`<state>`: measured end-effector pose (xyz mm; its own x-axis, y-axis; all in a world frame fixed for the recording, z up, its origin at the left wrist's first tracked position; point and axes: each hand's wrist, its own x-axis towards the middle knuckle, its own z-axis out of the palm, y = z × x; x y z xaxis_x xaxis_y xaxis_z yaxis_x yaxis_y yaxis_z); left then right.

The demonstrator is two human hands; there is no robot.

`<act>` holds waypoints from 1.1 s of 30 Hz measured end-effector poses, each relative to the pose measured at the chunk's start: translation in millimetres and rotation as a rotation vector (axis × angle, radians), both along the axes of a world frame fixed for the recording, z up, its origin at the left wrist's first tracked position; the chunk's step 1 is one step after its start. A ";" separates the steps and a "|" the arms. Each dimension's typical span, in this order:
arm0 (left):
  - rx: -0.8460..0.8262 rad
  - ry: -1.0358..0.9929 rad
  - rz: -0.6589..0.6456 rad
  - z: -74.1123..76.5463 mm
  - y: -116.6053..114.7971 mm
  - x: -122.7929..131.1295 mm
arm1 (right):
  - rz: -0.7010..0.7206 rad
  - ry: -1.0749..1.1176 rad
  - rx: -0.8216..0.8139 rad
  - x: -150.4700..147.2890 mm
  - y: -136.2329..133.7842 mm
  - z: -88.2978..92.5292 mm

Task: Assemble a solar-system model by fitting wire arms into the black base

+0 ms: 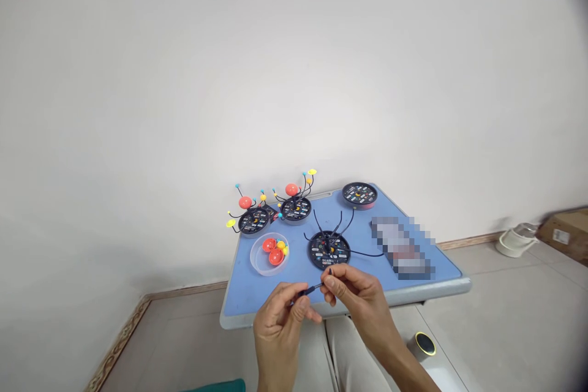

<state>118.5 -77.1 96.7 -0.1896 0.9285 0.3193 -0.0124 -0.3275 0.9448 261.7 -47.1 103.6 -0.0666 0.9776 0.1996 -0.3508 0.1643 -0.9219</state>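
Observation:
My left hand (285, 317) pinches a small dark rod-like tool (311, 290) near the table's front edge. The fingers of my right hand (353, 294) are pressed together at the tool's thin tip, around a small black piece (329, 272) that is mostly hidden. Just beyond my hands, a round black base (316, 251) bears several curved black arms, with no balls on them. To its left, a clear round tub (255, 255) holds red half-shells (276, 256) and small yellow and orange pieces.
Two models with red balls (245, 203) and curved arms stand at the back left of the blue table (248, 297). Another round base (359, 195) lies at the back right, near a blurred flat object (404, 248). A dark-topped cylinder (421, 346) stands on the floor.

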 end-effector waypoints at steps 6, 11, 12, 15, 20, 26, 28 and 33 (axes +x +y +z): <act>0.009 0.043 -0.022 4.7 0.3 -2.6 | -0.019 -0.084 0.075 0.4 -1.2 -1.8; 0.033 0.094 -0.032 2.8 0.7 -6.7 | -0.018 -0.181 0.153 1.5 -0.9 1.5; 0.039 0.098 -0.039 2.4 0.8 -6.8 | -0.019 -0.189 0.158 1.0 -0.7 1.8; 0.057 0.093 -0.062 -1.0 0.6 -4.8 | -0.044 -0.199 0.148 -2.4 -0.9 -0.6; 0.026 0.027 -0.058 -22.0 -0.3 3.8 | -0.085 -0.197 0.065 -7.1 -4.6 -19.2; -0.042 0.050 -0.072 -39.4 6.9 15.8 | -0.042 -0.186 -0.066 11.5 -8.6 -35.9; -0.031 0.054 -0.096 -39.7 11.3 19.7 | 0.014 -0.226 -0.074 20.2 -8.4 -33.8; -0.016 0.084 -0.183 -31.1 28.1 30.2 | -0.049 -0.452 0.042 32.7 -0.6 -19.3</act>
<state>148.6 -49.0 65.6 0.0094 0.9499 0.3123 0.0088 -0.3124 0.9499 294.3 -47.7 84.3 -0.1095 0.9735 0.2006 0.0945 0.2111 -0.9729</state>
